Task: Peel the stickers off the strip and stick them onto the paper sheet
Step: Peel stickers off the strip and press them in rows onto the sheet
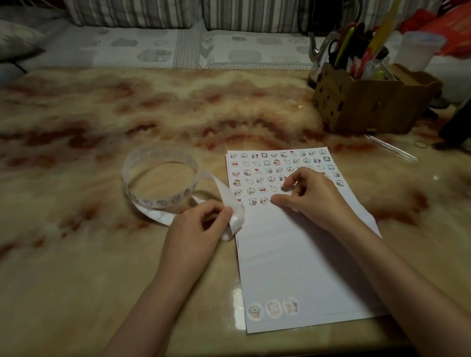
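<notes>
Left grip pinches strip beside paper sheet; right grip over sheet, hold unclear.

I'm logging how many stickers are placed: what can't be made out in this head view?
All head view.
Part of the sticker rows: covered by the right hand on the paper sheet.
Whether its fingertips pinch a sticker: too small, blurred.
The strip's peeling end: partly hidden by the left hand gripping it.
Dark object: cut off by the right edge.

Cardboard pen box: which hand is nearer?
Right. The right hand is on the paper sheet, nearer the cardboard box; the left hand holds the sticker strip farther left.
</notes>
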Demonstrator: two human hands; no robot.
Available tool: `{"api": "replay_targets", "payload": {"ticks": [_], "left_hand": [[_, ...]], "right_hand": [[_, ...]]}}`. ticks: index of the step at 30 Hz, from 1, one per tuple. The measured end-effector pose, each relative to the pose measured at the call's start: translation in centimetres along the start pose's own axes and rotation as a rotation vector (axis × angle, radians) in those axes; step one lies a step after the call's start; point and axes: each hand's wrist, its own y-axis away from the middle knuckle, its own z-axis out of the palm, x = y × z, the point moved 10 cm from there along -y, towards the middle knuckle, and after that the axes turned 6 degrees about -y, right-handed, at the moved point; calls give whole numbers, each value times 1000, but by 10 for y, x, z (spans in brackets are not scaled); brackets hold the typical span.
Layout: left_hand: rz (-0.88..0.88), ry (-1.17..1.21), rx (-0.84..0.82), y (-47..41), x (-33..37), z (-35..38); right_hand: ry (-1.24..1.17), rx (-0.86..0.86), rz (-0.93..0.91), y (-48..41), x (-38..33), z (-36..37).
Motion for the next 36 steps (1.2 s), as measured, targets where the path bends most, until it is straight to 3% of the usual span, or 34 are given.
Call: {"api": "replay_targets", "payload": {"ticks": [6,9,13,17,27,36], "left_hand": [[-11,43,14,0,1,-3],[-51,208,59,-1,0,-9],[-67,340,103,-1,0,-15],[-63,404,126,-4,-1,-19],[-31,476,108,-5,5,-17],[5,397,61,-2,10,-13]], "right_hand": [[6,-8,-9,-2,1,-1],[-179,-28,-53,6,-15,4],[-292,-149,-241,30,-60,25],[-382,-267,-310,46,-83,50],[-470,-159,-308,44,-81,43],[-450,-127,-317,43,-81,40]]}}
